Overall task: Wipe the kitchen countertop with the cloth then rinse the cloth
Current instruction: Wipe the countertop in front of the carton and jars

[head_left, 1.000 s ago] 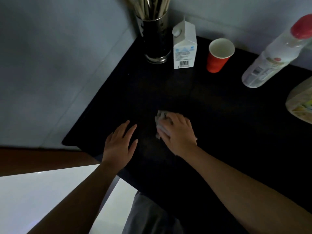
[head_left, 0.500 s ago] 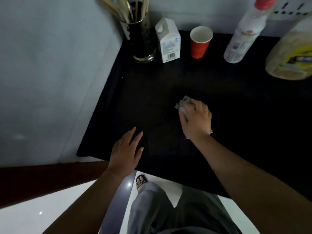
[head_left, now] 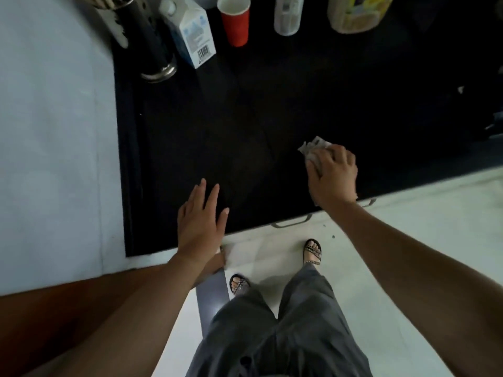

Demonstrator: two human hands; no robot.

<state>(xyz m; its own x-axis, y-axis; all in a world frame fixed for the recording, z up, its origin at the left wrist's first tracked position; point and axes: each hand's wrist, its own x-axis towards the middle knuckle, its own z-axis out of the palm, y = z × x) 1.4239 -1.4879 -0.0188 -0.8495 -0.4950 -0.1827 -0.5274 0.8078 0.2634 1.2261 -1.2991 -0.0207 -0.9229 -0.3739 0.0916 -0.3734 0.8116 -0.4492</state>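
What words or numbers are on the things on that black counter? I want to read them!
None can be read.
White milk carton: blue print and a barcode, too blurred.
Clear plastic bottle: label too small.
Yellow-labelled jug: print blurred and cut off.
Red paper cup: no writing shows.

Right hand (head_left: 333,176) presses cloth (head_left: 313,151) on countertop (head_left: 245,118).

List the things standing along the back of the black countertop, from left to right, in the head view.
Utensil holder → milk carton → red cup → white bottle → large yellowish container.
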